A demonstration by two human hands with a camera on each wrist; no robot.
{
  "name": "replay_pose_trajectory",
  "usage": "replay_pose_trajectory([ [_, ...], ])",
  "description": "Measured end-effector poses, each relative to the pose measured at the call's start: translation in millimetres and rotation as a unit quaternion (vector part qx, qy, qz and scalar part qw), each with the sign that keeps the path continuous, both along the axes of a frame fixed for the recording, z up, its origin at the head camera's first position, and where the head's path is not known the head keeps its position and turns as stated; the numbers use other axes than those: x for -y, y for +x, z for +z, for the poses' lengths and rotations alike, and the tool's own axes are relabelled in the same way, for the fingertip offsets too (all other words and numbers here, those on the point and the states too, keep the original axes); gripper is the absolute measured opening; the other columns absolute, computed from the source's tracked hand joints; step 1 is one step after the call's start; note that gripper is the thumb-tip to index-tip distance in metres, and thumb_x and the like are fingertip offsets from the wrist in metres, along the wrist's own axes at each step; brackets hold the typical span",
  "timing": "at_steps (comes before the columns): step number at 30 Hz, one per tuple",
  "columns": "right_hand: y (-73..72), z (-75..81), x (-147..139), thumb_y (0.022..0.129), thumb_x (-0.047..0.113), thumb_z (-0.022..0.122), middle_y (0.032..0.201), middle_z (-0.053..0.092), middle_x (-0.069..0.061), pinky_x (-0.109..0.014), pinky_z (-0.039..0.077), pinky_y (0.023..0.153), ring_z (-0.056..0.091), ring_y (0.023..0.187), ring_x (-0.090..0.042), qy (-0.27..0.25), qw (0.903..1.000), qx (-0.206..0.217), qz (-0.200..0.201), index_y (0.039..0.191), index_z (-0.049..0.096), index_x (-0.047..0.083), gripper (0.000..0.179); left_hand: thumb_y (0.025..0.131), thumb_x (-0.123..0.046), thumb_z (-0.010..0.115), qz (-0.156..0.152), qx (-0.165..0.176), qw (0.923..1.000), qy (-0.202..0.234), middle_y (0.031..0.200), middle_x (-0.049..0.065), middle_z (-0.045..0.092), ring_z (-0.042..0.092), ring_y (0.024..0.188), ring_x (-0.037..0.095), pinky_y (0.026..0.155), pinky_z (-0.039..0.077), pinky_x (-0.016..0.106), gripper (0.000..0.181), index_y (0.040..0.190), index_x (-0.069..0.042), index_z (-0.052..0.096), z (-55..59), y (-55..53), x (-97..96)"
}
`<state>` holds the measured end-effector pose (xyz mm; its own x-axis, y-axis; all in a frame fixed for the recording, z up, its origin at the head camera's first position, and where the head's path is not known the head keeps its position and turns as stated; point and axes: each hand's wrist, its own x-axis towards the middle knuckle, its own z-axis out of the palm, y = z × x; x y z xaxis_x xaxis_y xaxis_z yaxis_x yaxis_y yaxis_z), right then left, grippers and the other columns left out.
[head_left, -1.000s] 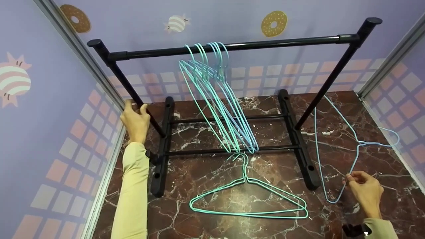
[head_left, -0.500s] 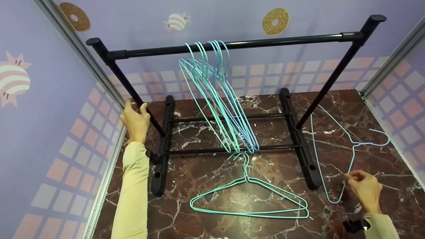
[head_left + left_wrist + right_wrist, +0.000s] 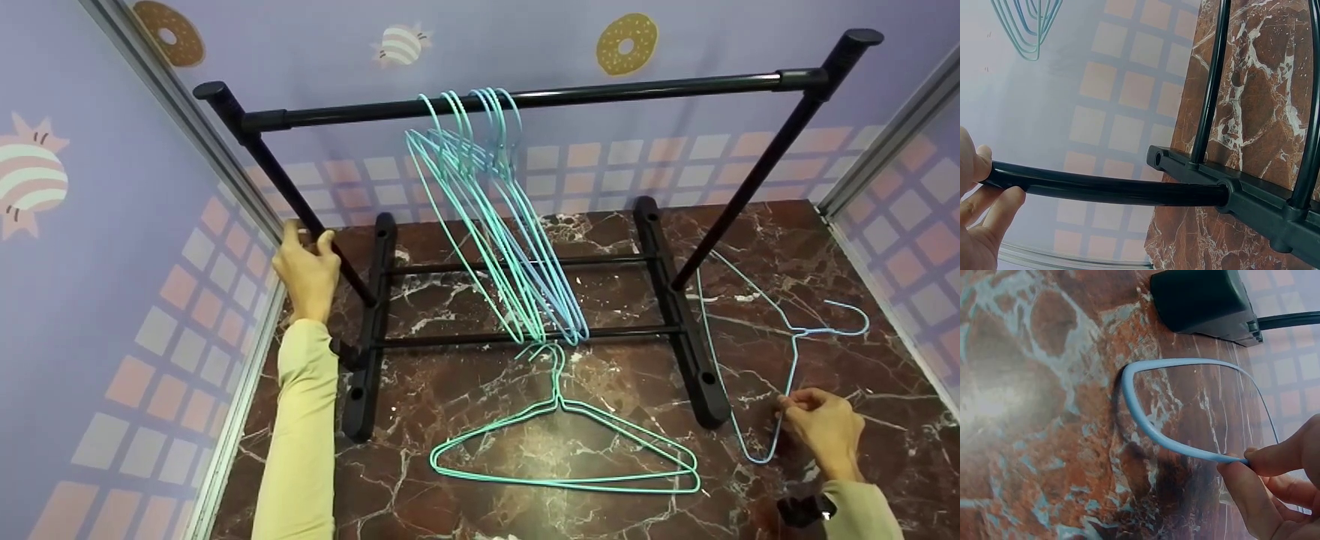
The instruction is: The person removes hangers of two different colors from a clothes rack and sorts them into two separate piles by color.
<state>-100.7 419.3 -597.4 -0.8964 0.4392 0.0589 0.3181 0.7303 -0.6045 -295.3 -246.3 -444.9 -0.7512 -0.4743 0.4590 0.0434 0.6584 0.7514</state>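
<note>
Where it bends, the pale-blue hanger (image 3: 1129, 391) looks smoothly rounded.

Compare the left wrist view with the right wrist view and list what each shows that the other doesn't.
Only the left wrist view: the left hand gripping a rack upright, and several hanging hangers.
Only the right wrist view: the right hand pinching a blue hanger.
Both: marbled floor, tile-patterned wall and part of the black rack base.
</note>
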Motion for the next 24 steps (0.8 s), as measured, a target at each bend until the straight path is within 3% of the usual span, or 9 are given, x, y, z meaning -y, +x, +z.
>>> replay_pose_trajectory([
  [3, 0.2, -1.7, 1.8, 0.085, 0.018, 0.069, 0.069, 0.073, -0.01, -0.045, 0.041, 0.077, 0.045, 0.055, 0.009, 0.011, 0.9999, -0.001, -0.008, 0.085, 0.073, -0.004, 0.022, 0.091, -0.016, 0.074, 0.001, -0.001, 1.0, 0.0, 0.1, 0.021, 0.073, 0.066, 0.099, 0.047, 0.092, 0.047, 0.055, 0.027, 0.111, -0.001, 0.063, -0.2, -0.6, -0.5],
  [12, 3.5, -12.5, 6.6, 0.081, 0.013, 0.071, 0.066, 0.071, -0.015, -0.053, 0.044, 0.075, 0.061, 0.056, -0.02, 0.037, 0.9983, -0.035, -0.029, 0.079, 0.073, -0.006, 0.019, 0.091, -0.015, 0.073, -0.001, 0.007, 1.0, -0.002, 0.102, 0.021, 0.074, 0.067, 0.1, 0.046, 0.092, 0.047, 0.053, 0.027, 0.112, -0.002, 0.063, -1.3, -1.5, -2.0],
  [18, 4.2, -14.5, 5.5, 0.082, 0.015, 0.071, 0.067, 0.07, -0.017, -0.059, 0.044, 0.07, 0.066, 0.077, -0.051, 0.044, 0.9981, -0.024, -0.037, 0.076, 0.072, -0.005, 0.02, 0.092, -0.014, 0.072, 0.001, 0.004, 1.0, 0.001, 0.102, 0.02, 0.074, 0.067, 0.1, 0.044, 0.093, 0.048, 0.051, 0.025, 0.112, -0.002, 0.064, -0.9, -0.8, -1.2],
  [24, 5.4, -16.6, 6.8, 0.085, 0.017, 0.071, 0.064, 0.068, -0.014, -0.061, 0.044, 0.07, 0.065, 0.077, -0.051, 0.036, 0.9981, -0.012, -0.049, 0.073, 0.069, -0.003, 0.023, 0.092, -0.013, 0.072, -0.001, 0.001, 1.0, 0.006, 0.102, 0.02, 0.074, 0.068, 0.099, 0.043, 0.093, 0.049, 0.05, 0.024, 0.112, -0.002, 0.064, 0.1, -1.0, -0.4],
])
